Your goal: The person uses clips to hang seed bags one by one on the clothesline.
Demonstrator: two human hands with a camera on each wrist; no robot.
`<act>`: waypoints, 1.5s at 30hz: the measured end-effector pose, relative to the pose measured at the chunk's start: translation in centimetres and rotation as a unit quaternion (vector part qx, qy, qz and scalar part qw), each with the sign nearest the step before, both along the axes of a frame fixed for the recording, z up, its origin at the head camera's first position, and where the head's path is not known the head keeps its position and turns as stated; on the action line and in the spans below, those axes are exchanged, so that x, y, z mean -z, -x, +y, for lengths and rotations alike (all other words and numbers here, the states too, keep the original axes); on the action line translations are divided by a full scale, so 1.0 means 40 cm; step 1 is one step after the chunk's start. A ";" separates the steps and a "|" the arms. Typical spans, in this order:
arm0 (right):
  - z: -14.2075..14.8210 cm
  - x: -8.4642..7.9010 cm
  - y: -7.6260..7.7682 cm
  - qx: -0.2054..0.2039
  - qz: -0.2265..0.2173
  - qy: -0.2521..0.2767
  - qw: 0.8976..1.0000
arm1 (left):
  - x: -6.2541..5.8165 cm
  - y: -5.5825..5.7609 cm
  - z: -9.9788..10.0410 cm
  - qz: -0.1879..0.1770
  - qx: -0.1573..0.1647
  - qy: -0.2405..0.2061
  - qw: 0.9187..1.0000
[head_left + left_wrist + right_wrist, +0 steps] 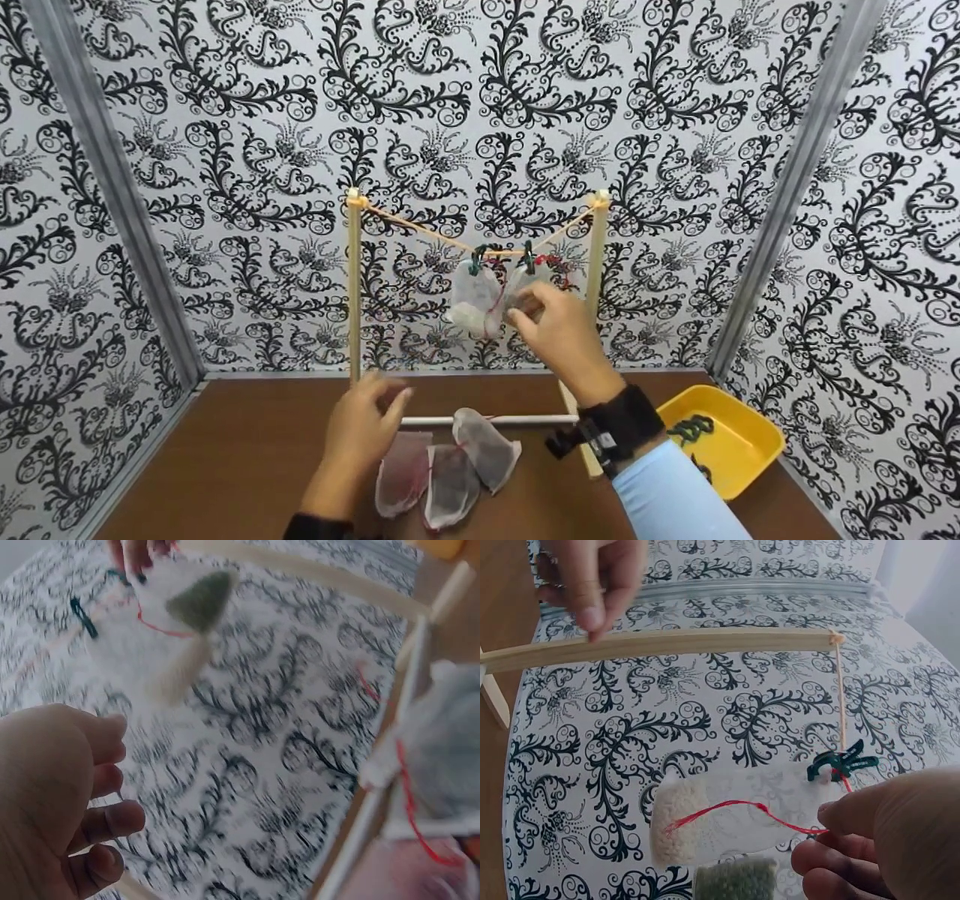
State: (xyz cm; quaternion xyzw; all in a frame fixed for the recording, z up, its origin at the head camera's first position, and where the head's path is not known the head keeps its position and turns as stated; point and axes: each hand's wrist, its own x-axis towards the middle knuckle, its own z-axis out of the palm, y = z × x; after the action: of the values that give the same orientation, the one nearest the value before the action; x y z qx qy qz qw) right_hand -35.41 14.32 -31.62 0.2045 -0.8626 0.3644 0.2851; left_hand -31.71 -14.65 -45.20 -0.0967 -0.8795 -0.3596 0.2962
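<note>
Two sheer drawstring pouches hang from a sagging orange cord (420, 227). One pouch (472, 300) holds white grains at its bottom; the other pouch (202, 601) holds small green grains. Dark green clips (844, 762) fasten them to the cord. My right hand (562, 330) is at the green-grain pouch, just below its clip, thumb and fingers apart with no grip visible. Lower down, my left hand (364, 420) hovers near the left post, fingers loosely bent around nothing. Three more pouches (454, 480) with red strings lie on the table beneath.
The cord is tied between two wooden posts (355, 292), joined low down by a white rod (427, 421). A yellow tray (757, 450) with several green clips stands at the right on the brown table (247, 450). Patterned walls enclose the back and sides.
</note>
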 end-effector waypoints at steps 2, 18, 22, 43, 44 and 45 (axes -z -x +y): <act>0.014 0.008 -0.007 0.007 0.002 0.004 1.000 | 0.031 -0.003 -0.005 -0.021 -0.001 -0.008 1.000; 0.136 0.121 -0.014 0.026 -0.021 0.028 0.999 | 0.166 0.005 -0.110 -0.116 -0.080 0.076 0.987; 0.204 0.146 -0.002 0.054 -0.059 0.017 0.997 | 0.197 0.007 -0.134 -0.166 -0.097 0.093 0.977; 0.627 0.349 0.025 0.143 -0.337 -0.155 0.917 | 0.224 0.007 -0.167 -0.207 -0.106 0.121 0.965; 0.632 0.355 0.018 0.145 -0.344 -0.158 0.914 | 0.225 0.007 -0.167 -0.208 -0.106 0.120 0.965; 0.637 0.362 0.011 0.146 -0.349 -0.160 0.912 | 0.225 0.007 -0.167 -0.209 -0.107 0.119 0.965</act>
State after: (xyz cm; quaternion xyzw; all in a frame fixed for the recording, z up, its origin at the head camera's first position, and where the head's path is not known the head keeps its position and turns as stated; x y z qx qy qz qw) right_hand -35.84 39.79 -46.09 -0.0206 -0.9742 0.2237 -0.0202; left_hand -32.01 -21.33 -54.20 0.0405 -0.9637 -0.2305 0.1285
